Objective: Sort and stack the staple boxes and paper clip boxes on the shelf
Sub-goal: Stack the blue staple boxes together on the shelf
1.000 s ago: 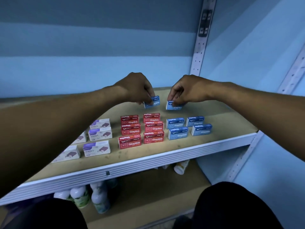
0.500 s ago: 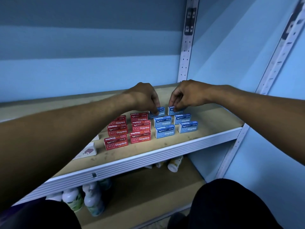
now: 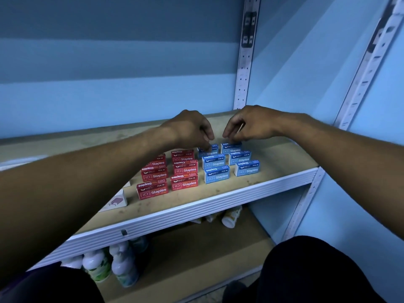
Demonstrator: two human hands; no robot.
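Observation:
Blue staple boxes [image 3: 216, 175] stand in two columns on the right of the wooden shelf [image 3: 284, 158], with red staple boxes [image 3: 184, 169] in two columns to their left. My left hand [image 3: 190, 127] pinches the rear-left blue box [image 3: 212, 149], which rests on the shelf behind its column. My right hand [image 3: 251, 123] has its fingertips on the top of the rear-right blue box [image 3: 232, 147], also down on the shelf. A white box with a purple print [image 3: 118, 201] shows under my left forearm; the other white boxes are hidden by that arm.
The shelf's white front rail [image 3: 196, 213] runs across below the boxes. White perforated uprights [image 3: 247, 62] stand at the back corner and at the right. Several bottles [image 3: 124, 265] stand and lie on the lower shelf. My knees [image 3: 317, 270] are close to the lower shelf.
Both hands came down with a blue box each and set them behind the two blue columns. The view shifted left, so my left arm now covers most white boxes.

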